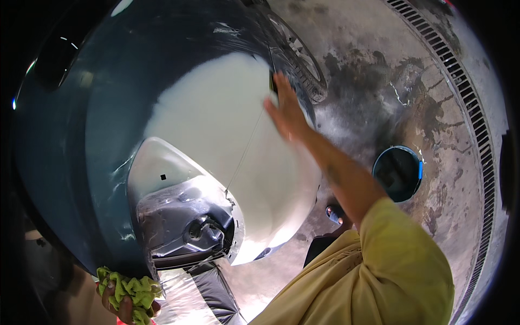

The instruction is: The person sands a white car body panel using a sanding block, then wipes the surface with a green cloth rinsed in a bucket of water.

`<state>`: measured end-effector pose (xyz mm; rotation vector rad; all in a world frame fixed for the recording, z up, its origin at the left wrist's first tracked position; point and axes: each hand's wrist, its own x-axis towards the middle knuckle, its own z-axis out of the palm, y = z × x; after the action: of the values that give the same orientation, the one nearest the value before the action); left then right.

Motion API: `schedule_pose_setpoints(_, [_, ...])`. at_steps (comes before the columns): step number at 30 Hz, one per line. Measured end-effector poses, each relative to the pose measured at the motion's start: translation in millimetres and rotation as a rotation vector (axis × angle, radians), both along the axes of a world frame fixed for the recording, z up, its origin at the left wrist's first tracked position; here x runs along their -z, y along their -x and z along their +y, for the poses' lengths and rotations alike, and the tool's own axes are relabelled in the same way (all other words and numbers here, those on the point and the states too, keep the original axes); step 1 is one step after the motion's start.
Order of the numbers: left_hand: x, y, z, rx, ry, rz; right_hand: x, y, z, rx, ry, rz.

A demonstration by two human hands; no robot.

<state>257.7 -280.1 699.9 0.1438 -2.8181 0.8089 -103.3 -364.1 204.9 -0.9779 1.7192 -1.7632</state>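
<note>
A car's dark blue-grey front end (103, 146) spreads across the left of the view, with a pale, matte patch (216, 124) over its fender. At that patch's far right edge, beside the wheel arch, is my right hand (288, 111), fingers extended and thumb apart. A thin dark piece with a yellow edge (272, 84) shows between thumb and fingers; its kind is unclear. At the lower left, my left hand (123, 307) grips a crumpled yellow-green cloth (135, 288) by the car's front edge. Between the hands lies a bare headlight opening (184, 216).
A front wheel (297, 46) stands beyond my right hand. On the stained concrete floor (352, 108) sits a dark bucket (379, 162) with a blue handle grip. A long drain grate (470, 89) curves along the right. A sandalled foot (334, 214) shows near the car.
</note>
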Motion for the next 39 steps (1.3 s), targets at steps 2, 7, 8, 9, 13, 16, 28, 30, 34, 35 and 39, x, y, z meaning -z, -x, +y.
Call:
schedule_pose_setpoints(2, [-1.1,9.3,-6.4,0.017,-0.007,-0.008,11.3,-7.4,11.2,-0.008,0.045,-0.045])
schedule_pose_setpoints(7, [13.1,-2.7,-0.1,-0.046,-0.032,0.012,-1.0,-81.1,87.1,-0.103,0.169,-0.023])
schedule_pose_setpoints(8, [16.7,-17.4,3.8,-0.044,-0.024,0.047,-4.8,-70.9,80.7,-0.118,0.174,-0.007])
schedule_pose_setpoints(9, [20.5,-8.2,1.1,-0.036,-0.049,0.036,15.0,-52.4,54.4,-0.068,0.134,-0.106])
schedule_pose_setpoints(13, [15.4,51.4,30.1,0.032,-0.062,0.037,76.6,18.0,-33.1,0.120,0.230,-0.350])
schedule_pose_setpoints(16, [21.6,49.2,43.2,-0.051,-0.173,0.067,105.7,-114.1,62.6,-0.093,-0.081,0.052])
schedule_pose_setpoints(28, [52.2,-38.6,-2.5,-0.055,-0.385,0.372,108.8,-132.4,111.5,-0.097,-0.003,-0.037])
schedule_pose_setpoints(30, [40.8,-106.2,-8.9,-0.245,-0.446,0.375,103.3,-142.2,145.1,-0.168,-0.024,0.030])
schedule_pose_setpoints(34, [23.5,-59.3,-2.2,-0.147,-0.161,0.159,76.6,-23.5,21.2,0.018,-0.088,-0.176])
schedule_pose_setpoints(35, [18.8,-50.8,-4.0,-0.130,-0.137,0.136,78.3,-12.5,19.1,0.018,-0.080,-0.163])
schedule_pose_setpoints(39, [16.3,-39.6,-11.7,-0.102,-0.087,0.087,108.0,-110.2,94.9,-0.064,-0.009,0.074])
